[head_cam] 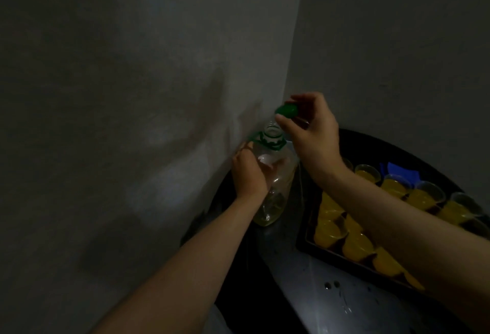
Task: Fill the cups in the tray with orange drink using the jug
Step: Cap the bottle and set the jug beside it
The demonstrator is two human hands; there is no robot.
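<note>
A clear plastic jug (285, 172) stands slightly tilted just below the centre of the frame, in the corner where two grey walls (132, 95) meet. Its mouth is open, with a green ring and a green loop handle round the neck. It looks almost empty, with only a little pale yellow liquid at the bottom.

The left hand (249, 172) comes in from the lower left and grips the jug's shoulder, fingers curled round its side. The right hand (313, 132) is above and just right of the open mouth. It pinches a green cap (287, 110) between thumb and fingertips, and the cap is clear of the neck.

At the right of the frame a dark tray (342, 252) sits near the jug, partly hidden by the right forearm. It holds rows of clear plastic cups (358, 243) filled with orange drink. A blue object (400, 172) lies at the far end of the cups; the light is too dim to tell what it is.

Jug and tray rest on a dark, shiny table (318, 280) with a few drops on its surface near the lower right. The whole scene is dim.
</note>
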